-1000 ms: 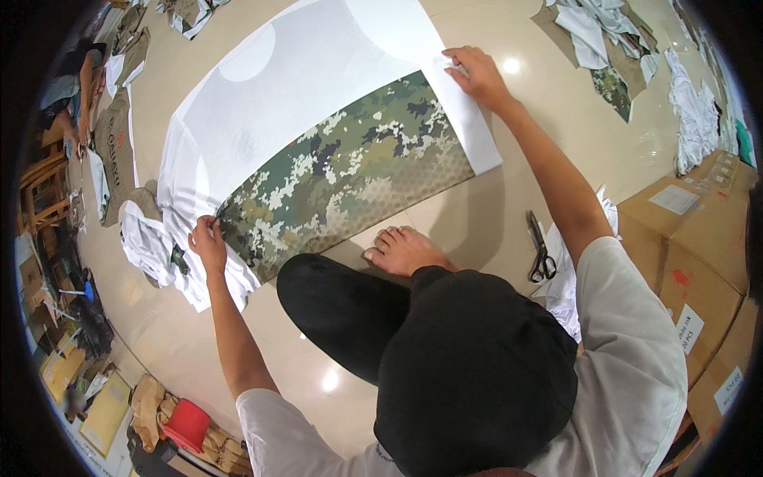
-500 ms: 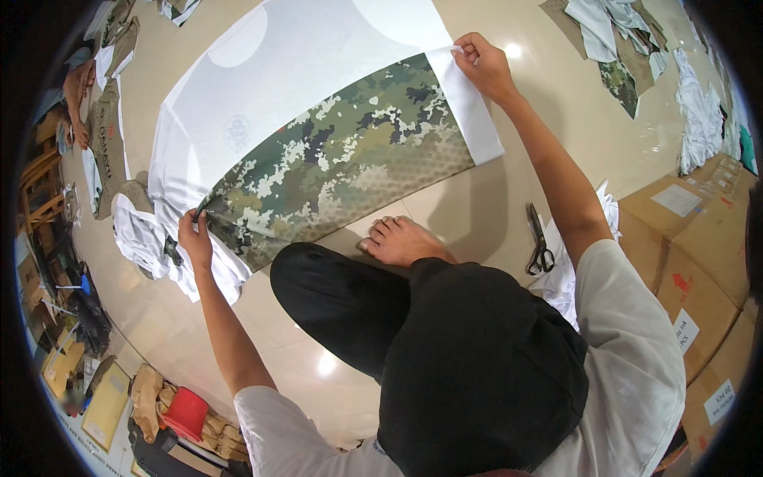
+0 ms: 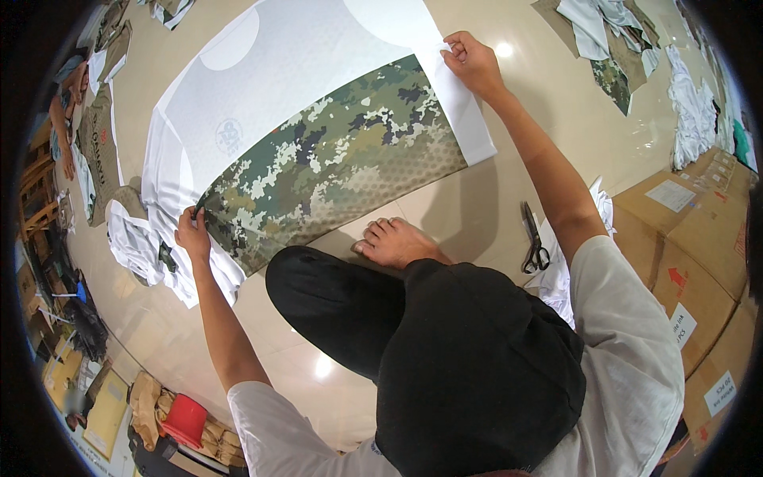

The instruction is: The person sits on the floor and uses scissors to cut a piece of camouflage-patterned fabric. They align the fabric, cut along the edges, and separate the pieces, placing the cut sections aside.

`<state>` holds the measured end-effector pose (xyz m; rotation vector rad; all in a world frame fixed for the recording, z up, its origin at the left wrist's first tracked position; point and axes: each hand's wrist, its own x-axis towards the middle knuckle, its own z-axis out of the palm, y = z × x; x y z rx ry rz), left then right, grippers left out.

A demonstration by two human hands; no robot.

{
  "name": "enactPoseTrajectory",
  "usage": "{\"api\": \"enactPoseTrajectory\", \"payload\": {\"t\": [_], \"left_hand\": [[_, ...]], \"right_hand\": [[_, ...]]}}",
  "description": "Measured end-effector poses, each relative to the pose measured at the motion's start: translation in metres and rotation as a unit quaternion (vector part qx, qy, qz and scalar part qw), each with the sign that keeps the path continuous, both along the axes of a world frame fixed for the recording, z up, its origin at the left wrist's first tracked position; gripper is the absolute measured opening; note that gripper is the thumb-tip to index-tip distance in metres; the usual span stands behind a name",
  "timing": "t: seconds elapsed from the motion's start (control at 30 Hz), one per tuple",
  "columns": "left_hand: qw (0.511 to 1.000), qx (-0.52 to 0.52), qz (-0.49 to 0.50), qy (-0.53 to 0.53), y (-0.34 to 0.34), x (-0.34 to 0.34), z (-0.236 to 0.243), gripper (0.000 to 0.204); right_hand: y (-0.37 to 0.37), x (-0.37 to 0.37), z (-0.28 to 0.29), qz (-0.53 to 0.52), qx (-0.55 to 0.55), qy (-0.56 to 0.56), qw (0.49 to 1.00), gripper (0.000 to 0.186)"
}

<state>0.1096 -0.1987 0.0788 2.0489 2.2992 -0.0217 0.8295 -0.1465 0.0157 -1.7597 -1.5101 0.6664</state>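
Note:
A camouflage-printed fabric panel (image 3: 342, 151) in greens, browns and white stretches between my two hands. Its right end has a white border. Larger white fabric (image 3: 286, 71) with rounded cut edges and a faint round print lies against its far side. My left hand (image 3: 193, 230) is closed, pinching the panel's narrow left corner. At the far right corner, my right hand (image 3: 473, 65) pinches the white border between thumb and fingers. Black-handled scissors (image 3: 532, 242) lie on the floor near my right forearm, beside crumpled white cloth (image 3: 555, 282).
My bare foot (image 3: 393, 242) rests just below the panel. Cardboard boxes (image 3: 660, 215) stand at the right. Fabric scraps (image 3: 612, 40) and white cloth (image 3: 691, 107) lie at the far right. Bunched white fabric (image 3: 139, 242) is at left, and another person's arm (image 3: 60, 131) reaches over brown fabric (image 3: 103, 151).
The whole view has shifted slightly, so most things appear a little further left. Both hands keep their hold on the fabric. The other person's arm at the left has moved.

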Motion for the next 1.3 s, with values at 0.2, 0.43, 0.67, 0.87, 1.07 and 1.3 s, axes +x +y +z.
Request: {"api": "enactPoseTrajectory", "payload": {"t": [0.2,0.43,0.67,0.87,1.07,1.3], "left_hand": [[0.981,0.144,-0.132,-0.003,0.006,0.080,0.008,0.050],[0.963,0.014,-0.236,-0.132,-0.001,0.279,0.013,0.073],[0.961,-0.012,-0.240,-0.137,-0.014,0.380,-0.018,0.081],[0.968,-0.023,-0.174,-0.178,-0.060,0.445,-0.031,0.081],[0.969,-0.021,-0.167,-0.180,-0.091,0.473,-0.041,0.076],[0.977,-0.013,-0.169,-0.129,-0.094,0.473,-0.045,0.074]], "right_hand": [[-0.014,0.004,-0.005,0.001,0.110,-0.089,0.990,0.029],[-0.075,-0.044,0.026,0.090,0.176,-0.172,0.965,0.052],[-0.119,-0.066,0.011,0.052,-0.006,-0.250,0.967,0.072],[-0.162,-0.073,0.020,0.025,-0.037,-0.241,0.970,0.077],[-0.174,-0.074,0.007,0.012,-0.055,-0.266,0.962,0.079],[-0.178,-0.076,0.001,0.012,-0.050,-0.274,0.960,0.080]]}}
